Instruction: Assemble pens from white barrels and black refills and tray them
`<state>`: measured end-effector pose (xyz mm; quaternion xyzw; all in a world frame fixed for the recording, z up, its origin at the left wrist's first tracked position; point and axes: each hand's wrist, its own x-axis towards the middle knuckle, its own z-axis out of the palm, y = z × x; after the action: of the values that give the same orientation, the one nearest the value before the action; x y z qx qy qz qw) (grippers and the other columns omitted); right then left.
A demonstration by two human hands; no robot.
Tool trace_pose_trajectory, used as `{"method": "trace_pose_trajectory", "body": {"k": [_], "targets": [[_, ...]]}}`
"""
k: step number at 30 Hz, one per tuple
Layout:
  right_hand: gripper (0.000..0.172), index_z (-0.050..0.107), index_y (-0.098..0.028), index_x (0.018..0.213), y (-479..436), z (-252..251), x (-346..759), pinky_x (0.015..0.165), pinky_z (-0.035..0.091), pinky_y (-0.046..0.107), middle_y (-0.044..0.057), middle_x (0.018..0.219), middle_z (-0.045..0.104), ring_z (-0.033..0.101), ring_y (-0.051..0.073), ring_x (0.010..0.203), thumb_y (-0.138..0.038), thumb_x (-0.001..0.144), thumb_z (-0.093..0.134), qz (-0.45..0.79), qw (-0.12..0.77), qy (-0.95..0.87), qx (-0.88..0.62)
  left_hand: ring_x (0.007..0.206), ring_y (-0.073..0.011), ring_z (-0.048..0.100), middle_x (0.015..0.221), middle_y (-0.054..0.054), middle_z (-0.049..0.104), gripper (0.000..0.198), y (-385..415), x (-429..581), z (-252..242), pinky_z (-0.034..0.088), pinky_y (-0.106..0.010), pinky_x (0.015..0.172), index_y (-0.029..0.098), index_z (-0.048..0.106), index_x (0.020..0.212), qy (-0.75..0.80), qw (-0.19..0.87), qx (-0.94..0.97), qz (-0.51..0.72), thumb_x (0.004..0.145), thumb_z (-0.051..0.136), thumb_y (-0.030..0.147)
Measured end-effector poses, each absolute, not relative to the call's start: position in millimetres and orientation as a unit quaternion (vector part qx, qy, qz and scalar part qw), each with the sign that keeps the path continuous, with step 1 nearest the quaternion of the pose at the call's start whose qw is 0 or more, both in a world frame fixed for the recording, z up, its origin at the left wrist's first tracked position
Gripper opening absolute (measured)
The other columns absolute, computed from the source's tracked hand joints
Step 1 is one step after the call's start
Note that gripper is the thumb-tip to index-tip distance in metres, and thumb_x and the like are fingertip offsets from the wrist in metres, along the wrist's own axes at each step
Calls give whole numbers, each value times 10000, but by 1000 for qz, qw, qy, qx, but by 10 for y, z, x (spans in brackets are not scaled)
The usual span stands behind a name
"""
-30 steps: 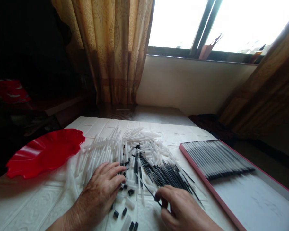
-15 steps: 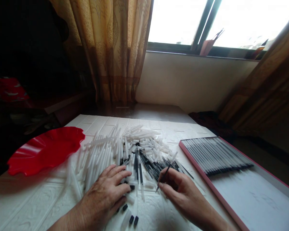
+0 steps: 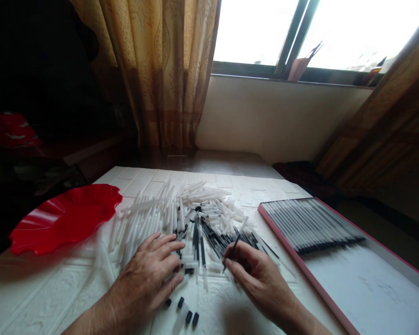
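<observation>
A pile of white pen tubes (image 3: 153,218) and black ink refills (image 3: 219,242) lies on the white table (image 3: 56,298). My right hand (image 3: 256,274) pinches one black refill (image 3: 232,249) that points up and away. My left hand (image 3: 150,277) rests palm down on the pile's near edge, fingers spread, touching tubes and small black caps (image 3: 186,318). Whether it grips any piece is hidden.
A red wavy plate (image 3: 63,218) sits at the left. At the right a pink-edged tray (image 3: 352,288) holds a row of assembled pens (image 3: 310,223). Curtain, wall and window lie beyond the table.
My right hand lifted a refill from the pile and shifted slightly left; the refill now stands tilted upward. The left hand barely moved.
</observation>
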<state>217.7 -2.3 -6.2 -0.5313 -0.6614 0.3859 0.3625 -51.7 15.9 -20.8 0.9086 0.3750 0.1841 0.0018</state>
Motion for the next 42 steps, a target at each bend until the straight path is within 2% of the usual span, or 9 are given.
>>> {"method": "trace_pose_trajectory", "body": {"k": [5, 8, 13, 18, 24, 27, 33, 39, 42], "targets": [[185, 602, -189, 758, -43, -68, 2160, 538, 362, 229, -43, 619, 499, 438, 119, 562, -320, 874, 543, 363, 340, -686, -532, 1221, -305, 563, 1271, -36, 668, 337, 231, -496, -260, 419, -538, 1035, 308, 639, 1191, 372, -47, 901, 219, 901, 547, 162], [179, 601, -190, 754, -42, -52, 2168, 537, 360, 229, -43, 618, 508, 457, 120, 560, -309, 874, 543, 355, 334, -692, -532, 1198, -311, 586, 1248, -43, 686, 295, 220, -473, -241, 434, -549, 1021, 291, 660, 1145, 373, -36, 905, 202, 899, 558, 164], [195, 607, -189, 761, -16, -60, 2183, 562, 397, 241, -25, 641, 544, 495, 137, 585, -318, 878, 520, 343, 343, -690, -537, 1227, -296, 564, 1265, -26, 673, 154, 188, -471, -221, 368, -566, 1072, 287, 662, 982, 368, 26, 911, 184, 924, 545, 206], [182, 643, -187, 833, 13, -96, 2265, 649, 481, 279, 24, 750, 634, 594, 177, 693, -332, 861, 537, 320, 412, -669, -530, 1185, -264, 601, 1210, -30, 699, 188, 251, -524, -243, 366, -504, 1091, 278, 673, 989, 379, 22, 902, 206, 935, 521, 182], [213, 669, -179, 842, 50, -60, 2300, 612, 503, 277, 46, 744, 674, 623, 186, 679, -349, 849, 541, 305, 462, -640, -533, 1096, -248, 658, 1133, -27, 741, 233, 309, -533, -207, 415, -482, 1055, 270, 675, 1070, 372, -19, 900, 225, 928, 522, 168], [258, 681, -173, 863, 83, -59, 2321, 555, 487, 258, 50, 728, 679, 619, 185, 643, -396, 849, 552, 296, 478, -627, -539, 1047, -251, 674, 1094, -52, 749, 224, 311, -510, -180, 441, -488, 1012, 235, 670, 1048, 384, -33, 895, 226, 942, 485, 167], [319, 665, -155, 874, 176, -95, 2425, 514, 464, 261, 44, 687, 646, 573, 172, 560, -439, 844, 524, 276, 494, -616, -548, 880, -219, 714, 969, -33, 766, 167, 294, -465, -61, 531, -358, 831, 226, 685, 946, 401, -43, 895, 192, 909, 530, 174], [292, 642, -157, 857, 196, -60, 2466, 497, 437, 253, 32, 651, 629, 552, 161, 523, -420, 831, 517, 262, 506, -607, -554, 851, -229, 705, 918, -27, 759, 193, 342, -370, 276, 528, -367, 813, 230, 694, 909, 412, -48, 901, 128, 904, 524, 138], [292, 625, -164, 843, 186, -12, 2479, 484, 426, 250, 30, 632, 633, 547, 159, 507, -436, 819, 522, 258, 510, -608, -551, 917, -235, 696, 993, -37, 752, 209, 449, -331, 395, 527, -378, 846, 228, 705, 964, 422, -46, 900, 103, 896, 545, 112]]}}
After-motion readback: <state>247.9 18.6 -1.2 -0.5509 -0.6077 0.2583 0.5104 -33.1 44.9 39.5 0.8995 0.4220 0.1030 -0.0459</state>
